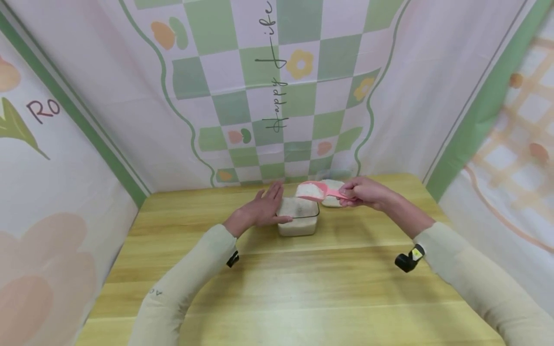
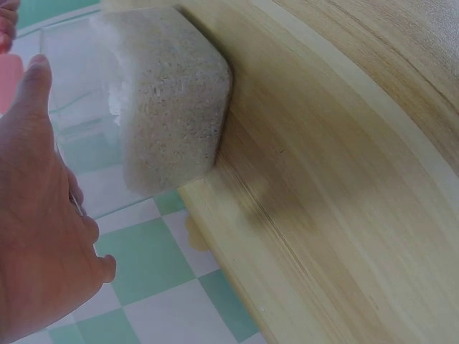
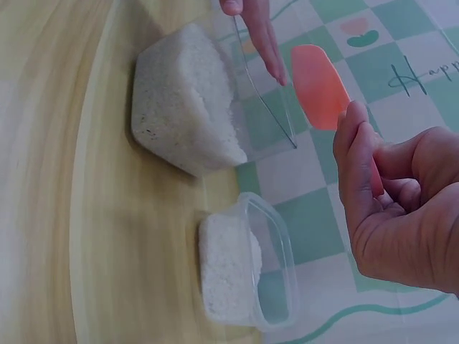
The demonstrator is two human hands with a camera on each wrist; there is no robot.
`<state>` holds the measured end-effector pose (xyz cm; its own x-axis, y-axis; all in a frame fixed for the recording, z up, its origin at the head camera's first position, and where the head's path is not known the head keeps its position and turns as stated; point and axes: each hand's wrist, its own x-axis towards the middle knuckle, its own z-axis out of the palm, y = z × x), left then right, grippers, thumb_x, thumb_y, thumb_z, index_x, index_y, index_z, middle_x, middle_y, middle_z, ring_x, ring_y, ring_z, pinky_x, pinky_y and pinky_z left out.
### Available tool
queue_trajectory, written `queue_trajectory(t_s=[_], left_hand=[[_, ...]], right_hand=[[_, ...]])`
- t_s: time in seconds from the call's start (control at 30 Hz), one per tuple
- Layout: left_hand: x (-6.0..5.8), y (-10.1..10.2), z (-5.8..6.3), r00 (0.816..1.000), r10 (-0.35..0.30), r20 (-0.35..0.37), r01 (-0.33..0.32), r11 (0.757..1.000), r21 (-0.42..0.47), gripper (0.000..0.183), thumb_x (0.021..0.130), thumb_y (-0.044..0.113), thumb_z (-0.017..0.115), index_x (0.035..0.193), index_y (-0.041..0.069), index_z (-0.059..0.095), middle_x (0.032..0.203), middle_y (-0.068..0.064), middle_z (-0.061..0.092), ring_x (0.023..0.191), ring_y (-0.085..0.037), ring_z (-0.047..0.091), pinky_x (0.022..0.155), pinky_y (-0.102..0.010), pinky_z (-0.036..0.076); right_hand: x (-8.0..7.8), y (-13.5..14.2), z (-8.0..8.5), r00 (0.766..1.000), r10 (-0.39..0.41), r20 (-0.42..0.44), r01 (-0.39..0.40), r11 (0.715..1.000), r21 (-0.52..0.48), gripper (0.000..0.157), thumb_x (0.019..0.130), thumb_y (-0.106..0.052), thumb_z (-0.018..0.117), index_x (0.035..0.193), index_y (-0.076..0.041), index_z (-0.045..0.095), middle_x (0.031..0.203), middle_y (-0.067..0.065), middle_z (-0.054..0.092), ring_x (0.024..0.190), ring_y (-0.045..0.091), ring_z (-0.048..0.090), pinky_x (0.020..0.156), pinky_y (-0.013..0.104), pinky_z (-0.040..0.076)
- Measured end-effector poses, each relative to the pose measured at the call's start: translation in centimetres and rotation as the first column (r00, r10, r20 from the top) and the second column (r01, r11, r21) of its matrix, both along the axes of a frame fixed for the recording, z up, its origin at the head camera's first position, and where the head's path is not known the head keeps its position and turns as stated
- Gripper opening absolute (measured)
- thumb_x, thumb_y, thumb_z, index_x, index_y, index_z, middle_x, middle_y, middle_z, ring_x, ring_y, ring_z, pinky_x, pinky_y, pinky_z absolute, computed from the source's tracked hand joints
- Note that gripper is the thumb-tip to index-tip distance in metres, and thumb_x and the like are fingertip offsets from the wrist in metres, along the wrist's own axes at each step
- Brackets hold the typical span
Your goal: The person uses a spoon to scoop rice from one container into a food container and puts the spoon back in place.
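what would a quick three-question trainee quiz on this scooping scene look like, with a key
1. Multiple choice: which hand grips the pink scoop?
(a) left
(b) right
(c) neither
2. True or false: the scoop is empty.
3. Short answer: in the head view, on which side of the larger container is the smaller tub?

Key:
1. (b), the right hand grips its handle.
2. False; the head view shows white rice in it.
3. The right side.

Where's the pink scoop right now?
In the head view, the scoop is right of centre, in the right hand, held up near the big tub's rim, with the small tub partly behind it.
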<state>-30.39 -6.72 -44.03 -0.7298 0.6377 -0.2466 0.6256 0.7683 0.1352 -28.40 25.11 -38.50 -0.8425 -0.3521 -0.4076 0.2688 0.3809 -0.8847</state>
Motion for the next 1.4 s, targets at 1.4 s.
queue_trajectory(t_s=[1.4], left_hand=[[0.1, -0.1, 0.2, 1.000, -0.005, 0.007, 0.005, 1.000, 0.027, 0.107, 0.095, 0.073, 0.038, 0.159, -0.001, -0.004, 0.167, -0.014, -0.015, 0.157, -0.030, -0.006, 0.124, -0.055, 0.013]], right_hand=[[-2.6, 6.8, -1.4, 0.986, -0.149, -0.079, 0.157, 0.981, 0.116, 0.045, 0.103, -0.001, 0.039, 0.139, 0.027, 0.033, 0.077, -0.002, 0.069, 0.070, 0.004, 0.068, 0.068, 0.017, 0.056]])
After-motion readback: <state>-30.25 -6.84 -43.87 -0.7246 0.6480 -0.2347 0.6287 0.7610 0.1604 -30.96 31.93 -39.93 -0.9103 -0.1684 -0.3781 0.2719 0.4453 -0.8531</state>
